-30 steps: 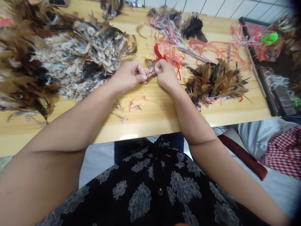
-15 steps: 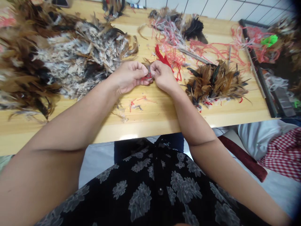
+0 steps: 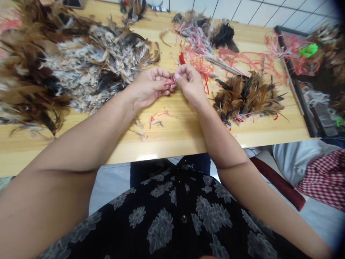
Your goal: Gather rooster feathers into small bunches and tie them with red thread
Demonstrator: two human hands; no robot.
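Observation:
Over the wooden table my two hands meet, fingertips almost touching. My left hand is closed in a pinch, with a short red string showing at its thumb. My right hand also pinches, close to the same string at the gap between the hands. A small feather bundle seems to sit at the fingertips, mostly hidden. Red strings lie just behind my right hand. To its right is a pile of brown feather bundles, some with red ties at their bases.
A large heap of brown and whitish feathers covers the table's left side. Pink and white strings lie tangled at the back beside dark feathers. A black-framed tray with strings and feathers stands right. Red string scraps lie in front.
My right hand has turned, its thumb now showing at the string, and it covers more of the red strings behind. The red string at my left thumb shows more clearly. My left hand has barely moved.

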